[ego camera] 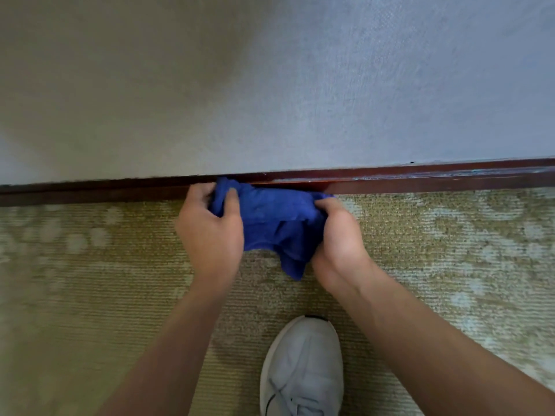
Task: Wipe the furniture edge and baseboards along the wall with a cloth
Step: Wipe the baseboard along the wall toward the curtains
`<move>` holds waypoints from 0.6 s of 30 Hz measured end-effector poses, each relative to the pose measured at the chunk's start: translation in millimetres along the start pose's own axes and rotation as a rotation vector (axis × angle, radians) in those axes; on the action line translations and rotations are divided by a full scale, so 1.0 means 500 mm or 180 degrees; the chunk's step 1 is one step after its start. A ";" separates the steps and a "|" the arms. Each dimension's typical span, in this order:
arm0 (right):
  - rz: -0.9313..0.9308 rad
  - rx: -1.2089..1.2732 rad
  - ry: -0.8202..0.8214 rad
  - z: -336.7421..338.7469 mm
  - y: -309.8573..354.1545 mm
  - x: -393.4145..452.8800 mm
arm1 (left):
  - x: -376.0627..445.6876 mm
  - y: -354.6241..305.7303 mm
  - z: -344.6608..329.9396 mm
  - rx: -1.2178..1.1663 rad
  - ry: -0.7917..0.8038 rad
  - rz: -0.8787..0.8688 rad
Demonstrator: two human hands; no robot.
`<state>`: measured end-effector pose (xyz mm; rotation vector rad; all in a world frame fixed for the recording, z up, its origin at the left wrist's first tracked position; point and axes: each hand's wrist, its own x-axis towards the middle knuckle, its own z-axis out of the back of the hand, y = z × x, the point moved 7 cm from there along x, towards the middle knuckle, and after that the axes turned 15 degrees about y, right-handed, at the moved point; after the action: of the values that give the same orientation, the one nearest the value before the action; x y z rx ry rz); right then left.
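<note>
Progress: While the blue cloth (270, 217) is bunched between both hands against the dark wooden baseboard (420, 178), the wiping looks to be somewhere in its middle, though how much is already clean cannot be told from here.
Left to do: by my judgement, the baseboard runs on toward both side edges of the view, with pale scuffs or dust on its top toward the right, so that stretch probably wants wiping; no furniture edge is in sight.
Cloth: its upper edge touches the baseboard where the wall (300, 85) meets it; a loose corner hangs down over the carpet (90, 265).
Left grip: the left hand (210, 232) pinches the cloth's left end, thumb on top and fingers curled round it.
Right grip: the right hand (339, 235) grips the cloth's right end, fingers tucked into the fabric.
Cloth to grips: stretched between the two hands.
Nearby: a white shoe (301, 367) stands on the carpet below the hands.
</note>
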<state>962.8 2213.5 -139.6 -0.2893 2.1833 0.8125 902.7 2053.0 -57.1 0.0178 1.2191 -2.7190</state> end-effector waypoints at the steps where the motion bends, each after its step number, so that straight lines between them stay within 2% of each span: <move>1: 0.0010 -0.0009 0.0084 -0.006 0.003 -0.003 | 0.004 0.007 0.005 0.0040 -0.0048 0.0063; 4: 0.0013 0.0023 0.0077 -0.005 0.011 -0.018 | -0.008 -0.028 -0.017 0.0252 0.0016 -0.0204; 8: 0.0202 0.0217 -0.0580 0.076 0.037 -0.011 | -0.049 -0.135 -0.124 0.0672 0.0741 -0.1006; 10: 0.0209 0.0313 -0.0698 0.093 0.041 -0.005 | -0.049 -0.156 -0.147 0.0931 0.0963 -0.1203; 12: 0.0170 0.0253 -0.0547 0.085 0.038 -0.001 | -0.038 -0.138 -0.120 0.0961 0.0923 -0.1176; 15: 0.0154 -0.0050 -0.0261 0.046 0.037 -0.014 | -0.018 -0.102 -0.059 0.0841 0.0501 -0.0840; 18: 0.0185 -0.0127 -0.0457 0.062 0.044 -0.030 | -0.040 -0.138 -0.110 0.0807 0.0699 -0.0813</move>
<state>981.4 2249.6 -133.9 -0.1821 2.0512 0.8828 908.7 2141.8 -41.3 0.2100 0.9746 -3.1508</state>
